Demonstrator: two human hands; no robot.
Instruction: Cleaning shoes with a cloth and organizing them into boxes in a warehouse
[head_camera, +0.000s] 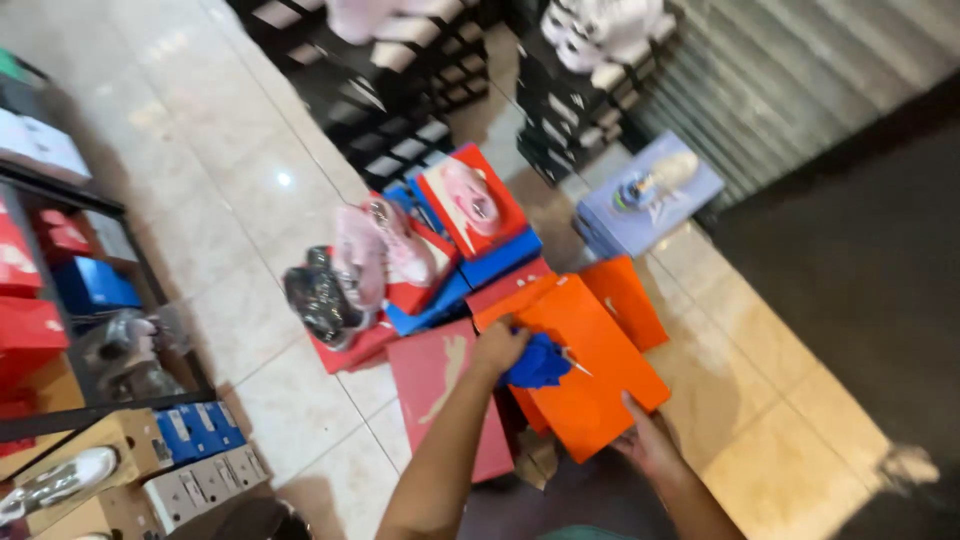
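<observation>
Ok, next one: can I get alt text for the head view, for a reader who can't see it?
Seen from above, a person's left hand presses a blue cloth onto an orange shoebox while the right hand steadies its near edge. Red and blue shoeboxes topped with pink shoes sit behind on the pale tiled floor.

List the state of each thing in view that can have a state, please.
Orange cardboard shoebox: closed, tilted, held.
Blue cloth: crumpled, pressed on the box.
Left hand: shut on the cloth.
Right hand: open, supporting the box edge.
Pale blue shoebox: closed, a shoe on top.
</observation>
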